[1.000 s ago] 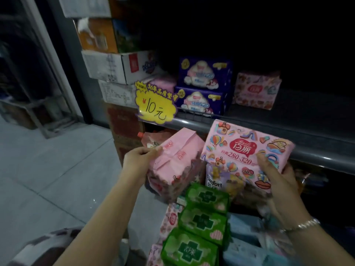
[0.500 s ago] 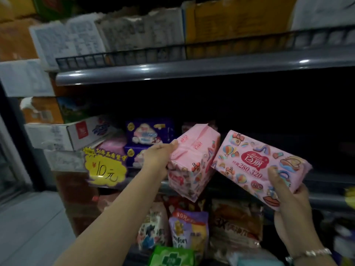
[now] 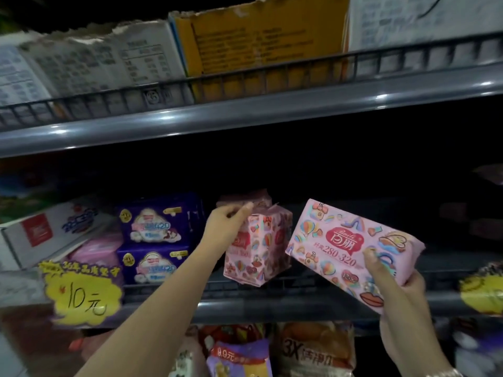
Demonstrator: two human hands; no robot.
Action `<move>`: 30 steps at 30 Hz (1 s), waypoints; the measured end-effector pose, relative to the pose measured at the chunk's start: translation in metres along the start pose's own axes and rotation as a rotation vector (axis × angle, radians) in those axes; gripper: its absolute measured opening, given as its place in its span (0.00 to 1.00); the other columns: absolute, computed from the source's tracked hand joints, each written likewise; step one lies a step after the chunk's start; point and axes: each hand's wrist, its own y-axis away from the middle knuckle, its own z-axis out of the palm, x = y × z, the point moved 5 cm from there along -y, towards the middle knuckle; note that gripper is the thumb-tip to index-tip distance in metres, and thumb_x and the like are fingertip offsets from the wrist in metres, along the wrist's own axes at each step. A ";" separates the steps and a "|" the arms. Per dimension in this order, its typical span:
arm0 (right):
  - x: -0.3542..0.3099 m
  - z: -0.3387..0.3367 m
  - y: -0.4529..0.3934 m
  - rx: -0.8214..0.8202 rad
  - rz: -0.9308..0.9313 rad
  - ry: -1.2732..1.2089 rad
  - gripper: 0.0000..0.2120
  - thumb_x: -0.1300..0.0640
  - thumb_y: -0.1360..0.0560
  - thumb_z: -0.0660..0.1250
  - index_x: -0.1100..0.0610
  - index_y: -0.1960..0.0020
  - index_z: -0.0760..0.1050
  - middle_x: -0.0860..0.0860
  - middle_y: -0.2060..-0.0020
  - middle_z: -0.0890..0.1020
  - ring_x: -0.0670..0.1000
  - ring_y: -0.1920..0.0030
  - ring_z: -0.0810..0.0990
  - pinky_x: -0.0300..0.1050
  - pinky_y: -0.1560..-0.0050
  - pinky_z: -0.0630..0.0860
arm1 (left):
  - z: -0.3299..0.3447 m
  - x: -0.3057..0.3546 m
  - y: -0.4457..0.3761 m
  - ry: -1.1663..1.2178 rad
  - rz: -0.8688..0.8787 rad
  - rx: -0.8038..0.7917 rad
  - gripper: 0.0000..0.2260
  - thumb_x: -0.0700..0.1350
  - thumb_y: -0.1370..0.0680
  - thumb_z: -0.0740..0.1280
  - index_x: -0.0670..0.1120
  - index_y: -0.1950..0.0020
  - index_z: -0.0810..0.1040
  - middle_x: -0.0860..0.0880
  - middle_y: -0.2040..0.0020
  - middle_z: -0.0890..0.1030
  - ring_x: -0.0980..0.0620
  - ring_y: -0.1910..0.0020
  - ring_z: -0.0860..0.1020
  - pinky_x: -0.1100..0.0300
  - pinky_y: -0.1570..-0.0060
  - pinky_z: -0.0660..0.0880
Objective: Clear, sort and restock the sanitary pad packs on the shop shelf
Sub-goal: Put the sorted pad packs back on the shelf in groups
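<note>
Far left of the left grip: white carton, blurred, cut by frame edge. Below it, yellow price tag reading 10元, covering most of a pale pink pack. Just left of the left grip: two purple packs stacked, print soft. Left hand curled over top of upright pink pack, pack bottom at middle shelf front rail; contact hard to tell. Fingertips partly hidden behind pack top; dim pink pack behind, barely readable. Right hand pinching tilted pink patterned pack at lower right corner, thumb on front, fingers hidden behind, held just right of the upright pack in front of shelf. Beyond right grip: dark, shapes unreadable.
</note>
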 end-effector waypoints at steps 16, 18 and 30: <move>0.008 -0.008 -0.004 0.007 0.022 0.027 0.52 0.39 0.55 0.82 0.52 0.36 0.66 0.51 0.50 0.83 0.54 0.55 0.86 0.49 0.59 0.80 | 0.021 -0.034 -0.020 -0.595 0.107 -0.110 0.24 0.39 0.24 0.68 0.52 0.29 0.70 0.45 0.22 0.47 0.44 0.23 0.49 0.53 0.25 0.55; 0.007 -0.008 -0.008 -0.017 0.023 0.020 0.44 0.46 0.48 0.79 0.51 0.36 0.65 0.52 0.48 0.82 0.55 0.54 0.85 0.48 0.58 0.79 | 0.031 -0.036 -0.022 -0.699 0.083 -0.087 0.26 0.48 0.23 0.68 0.54 0.26 0.65 0.48 0.21 0.47 0.46 0.22 0.47 0.45 0.24 0.41; 0.016 0.007 -0.036 -0.031 -0.019 0.099 0.44 0.42 0.50 0.77 0.47 0.37 0.65 0.49 0.47 0.82 0.50 0.53 0.85 0.47 0.56 0.80 | 0.069 -0.043 -0.035 -0.875 0.269 -0.020 0.29 0.61 0.24 0.64 0.57 0.25 0.61 0.49 0.26 0.61 0.48 0.25 0.54 0.51 0.29 0.32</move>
